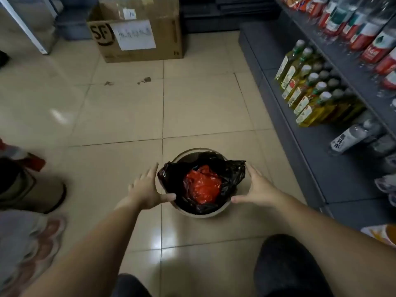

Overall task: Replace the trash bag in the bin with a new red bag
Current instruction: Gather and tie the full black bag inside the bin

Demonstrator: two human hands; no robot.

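Observation:
A small round bin (205,213) stands on the tiled floor in front of me. A black trash bag (231,170) lines it, its edges crumpled over the rim. Inside the black bag lies a bunched red plastic bag (202,185). My left hand (147,189) is at the bin's left side, fingers spread, thumb near the rim. On the bin's right side is my right hand (257,187), also spread, thumb at the rim. Neither hand grips anything that I can see.
A cardboard box (137,28) with a white paper label stands at the back. Grey shelves (300,146) with oil bottles (304,91) and drink bottles run along the right. Another person's shoes (32,189) are at the left. My knees are at the bottom.

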